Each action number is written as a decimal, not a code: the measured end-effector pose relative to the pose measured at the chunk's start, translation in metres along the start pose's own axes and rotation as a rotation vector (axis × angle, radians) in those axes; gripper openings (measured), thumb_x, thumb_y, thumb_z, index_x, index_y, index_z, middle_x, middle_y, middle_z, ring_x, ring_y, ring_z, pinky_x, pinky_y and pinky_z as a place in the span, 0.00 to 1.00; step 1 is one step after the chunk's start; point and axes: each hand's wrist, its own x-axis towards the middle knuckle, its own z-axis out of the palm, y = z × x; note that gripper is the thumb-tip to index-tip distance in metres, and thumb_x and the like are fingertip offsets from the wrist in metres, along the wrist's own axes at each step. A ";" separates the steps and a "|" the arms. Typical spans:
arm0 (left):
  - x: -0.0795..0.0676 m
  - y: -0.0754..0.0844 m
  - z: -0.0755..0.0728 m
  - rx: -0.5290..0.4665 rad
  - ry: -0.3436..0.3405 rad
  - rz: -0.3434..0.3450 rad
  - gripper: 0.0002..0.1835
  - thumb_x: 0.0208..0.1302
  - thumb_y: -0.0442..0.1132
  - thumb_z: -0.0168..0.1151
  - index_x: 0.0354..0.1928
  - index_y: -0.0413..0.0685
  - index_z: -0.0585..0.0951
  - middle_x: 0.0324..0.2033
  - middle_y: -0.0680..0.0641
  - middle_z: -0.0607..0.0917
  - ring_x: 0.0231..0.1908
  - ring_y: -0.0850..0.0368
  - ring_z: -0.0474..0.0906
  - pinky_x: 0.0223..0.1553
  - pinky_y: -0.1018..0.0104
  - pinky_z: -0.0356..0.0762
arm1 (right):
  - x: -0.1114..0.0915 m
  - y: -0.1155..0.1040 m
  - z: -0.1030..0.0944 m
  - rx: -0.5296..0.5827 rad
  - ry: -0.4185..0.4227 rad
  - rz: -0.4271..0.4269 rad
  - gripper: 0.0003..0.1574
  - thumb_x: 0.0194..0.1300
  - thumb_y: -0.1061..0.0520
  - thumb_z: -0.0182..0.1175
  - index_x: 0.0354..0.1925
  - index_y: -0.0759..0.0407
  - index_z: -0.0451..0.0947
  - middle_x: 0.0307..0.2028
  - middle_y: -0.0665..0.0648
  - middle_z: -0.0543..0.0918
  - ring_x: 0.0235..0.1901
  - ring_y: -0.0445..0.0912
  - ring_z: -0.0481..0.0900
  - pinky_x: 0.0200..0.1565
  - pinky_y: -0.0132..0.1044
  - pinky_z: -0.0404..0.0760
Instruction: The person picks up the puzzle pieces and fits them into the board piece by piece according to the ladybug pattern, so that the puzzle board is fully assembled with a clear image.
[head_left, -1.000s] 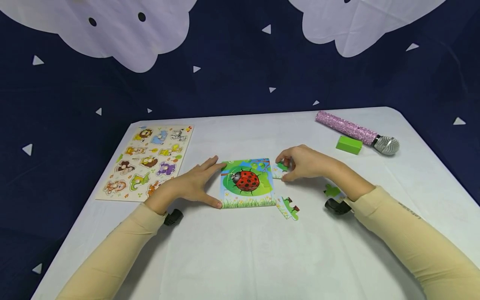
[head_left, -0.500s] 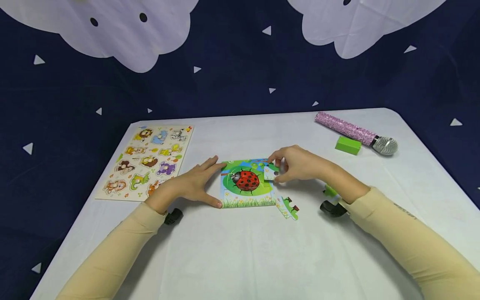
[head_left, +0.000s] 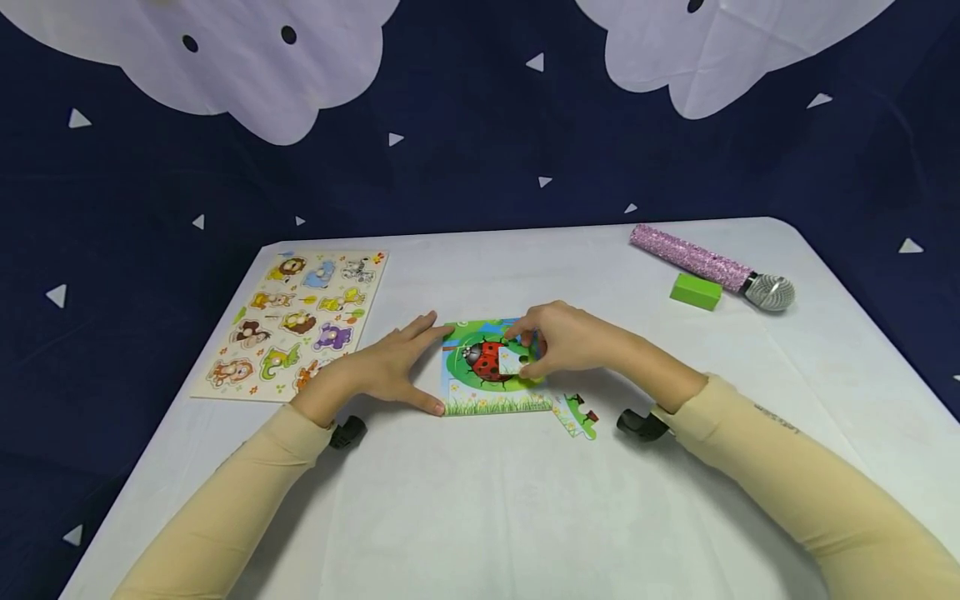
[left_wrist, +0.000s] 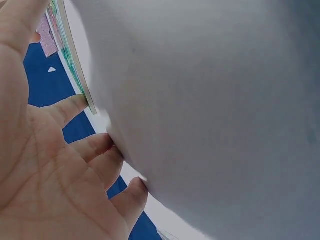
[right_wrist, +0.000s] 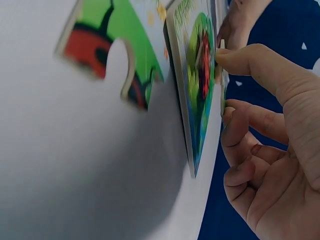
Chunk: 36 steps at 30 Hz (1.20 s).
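A square ladybug puzzle board [head_left: 480,404] lies flat on the white table. My left hand [head_left: 386,367] is at its left side, thumb at the lower left corner and index finger at the upper left. In the left wrist view a fingertip touches the board's edge [left_wrist: 80,75]. My right hand [head_left: 577,337] pinches a puzzle piece [head_left: 512,360] between thumb and fingers over the ladybug. Edge-on, that thin piece [right_wrist: 223,92] shows above the board in the right wrist view. A loose puzzle piece [head_left: 576,417] with green and red parts lies off the board's lower right corner.
An animal peg puzzle [head_left: 318,337] lies at the table's left. Toward the back right are a pink glittery microphone [head_left: 693,254] and a green block [head_left: 696,292]. A dark blue cloth [head_left: 465,167] hangs behind the table.
My right hand has carried the pinched puzzle piece leftward, from beside the board to over the ladybug. Its forearm now hides another loose piece. My left hand has stayed in place.
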 end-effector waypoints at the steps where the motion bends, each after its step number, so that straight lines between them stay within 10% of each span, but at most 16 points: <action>1: 0.000 0.000 0.000 0.001 0.000 0.000 0.70 0.52 0.66 0.83 0.88 0.56 0.50 0.88 0.38 0.39 0.87 0.36 0.37 0.85 0.33 0.43 | 0.001 -0.002 0.001 -0.006 -0.005 -0.005 0.34 0.59 0.51 0.80 0.63 0.58 0.86 0.42 0.53 0.86 0.31 0.39 0.79 0.37 0.35 0.80; 36: 0.000 0.000 -0.001 -0.007 -0.013 0.000 0.68 0.54 0.65 0.82 0.88 0.54 0.50 0.88 0.38 0.39 0.87 0.36 0.36 0.85 0.32 0.43 | 0.029 -0.038 0.037 0.004 -0.092 -0.127 0.24 0.61 0.49 0.80 0.52 0.56 0.87 0.36 0.46 0.85 0.32 0.36 0.78 0.40 0.28 0.82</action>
